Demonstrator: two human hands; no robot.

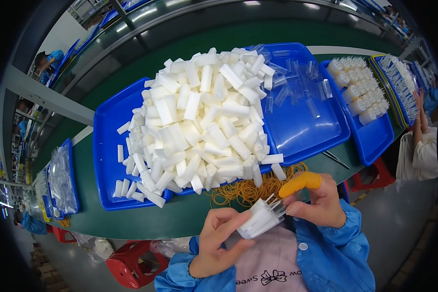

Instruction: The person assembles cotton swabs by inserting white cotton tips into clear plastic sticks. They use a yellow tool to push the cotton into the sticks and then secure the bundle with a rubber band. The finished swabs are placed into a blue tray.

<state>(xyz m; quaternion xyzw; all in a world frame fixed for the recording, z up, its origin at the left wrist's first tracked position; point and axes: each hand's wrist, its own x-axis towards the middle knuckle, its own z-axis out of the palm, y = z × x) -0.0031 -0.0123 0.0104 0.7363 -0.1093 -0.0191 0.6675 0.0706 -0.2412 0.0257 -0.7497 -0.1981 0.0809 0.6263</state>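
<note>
Low in front of my chest, my left hand point(220, 239) grips a bundle of white tubes point(262, 220) between thumb and fingers. The bundle is tilted, and thin pale sticks poke out of its upper right end. My right hand point(316, 200), with an orange-yellow cover on one finger, is bent round that end, its thumb against the bundle; whether it pinches a single stick is hard to see. Just beyond lies a heap of tan rubber bands point(248, 192). A big pile of short white foam tubes point(199, 121) rises behind it.
Blue trays point(102, 146) sit under the pile on the green table point(95, 219). Another blue tray point(321, 129) holds clear plastic tubes point(292, 80). Farther right, a tray carries white bundles point(357, 90). Tweezers point(337, 159) lie nearby. Red stools point(131, 263) stand below; another person's hands point(418, 109) work at right.
</note>
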